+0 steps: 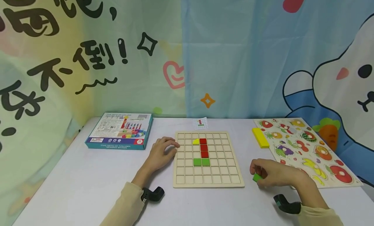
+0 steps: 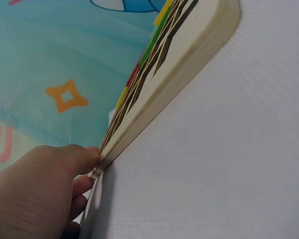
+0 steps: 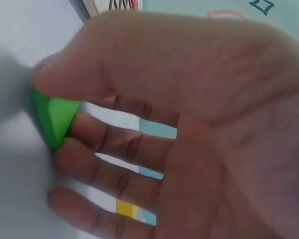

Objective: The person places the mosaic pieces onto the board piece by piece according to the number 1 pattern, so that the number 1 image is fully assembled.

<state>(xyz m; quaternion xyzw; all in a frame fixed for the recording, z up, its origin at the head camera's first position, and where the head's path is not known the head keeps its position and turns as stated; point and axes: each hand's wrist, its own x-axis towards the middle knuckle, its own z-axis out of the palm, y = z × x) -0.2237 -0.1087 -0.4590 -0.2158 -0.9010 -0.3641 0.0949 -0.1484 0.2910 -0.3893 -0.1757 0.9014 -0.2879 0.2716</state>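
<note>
A wooden grid board lies flat on the table. On it, three red squares form a column, with a yellow piece that has one slanted edge left of the top one. Two green squares sit side by side at the column's foot. My left hand grips the board's left edge, thumb on its upper side and fingers at its side. Right of the board, my right hand pinches a green block between thumb and fingers, low over the table; its slanted face shows in the right wrist view.
Behind the board lies a small grid card with a red and green figure. A flat box is at the back left. At right are a yellow bar and a fruit-picture board. A printed curtain hangs behind the table.
</note>
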